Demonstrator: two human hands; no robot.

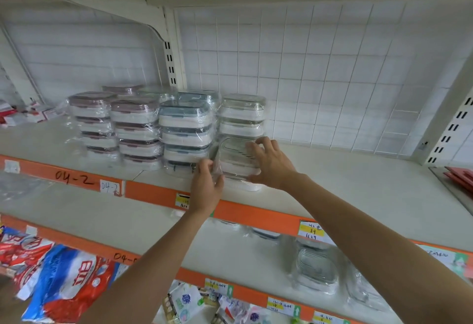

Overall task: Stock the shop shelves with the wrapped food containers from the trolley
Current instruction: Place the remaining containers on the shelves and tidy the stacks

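A clear-wrapped pack of white food containers (234, 160) sits tilted on the shelf (358, 190), in front of a green-lidded stack (242, 116). My left hand (206, 183) grips its left side with thumb and fingers around the wrap. My right hand (271, 162) holds its right side, fingers spread over the top. To the left stand wrapped stacks with blue lids (185, 134) and with pink lids (135, 131). The trolley is not in view.
A white wire grid (320, 80) backs the shelf, whose right part is bare. Orange price rails (256, 213) edge each shelf. On the shelf below lie wrapped glass containers (316, 272); red and blue bags (66, 280) sit lower left. Red items (460, 178) lie far right.
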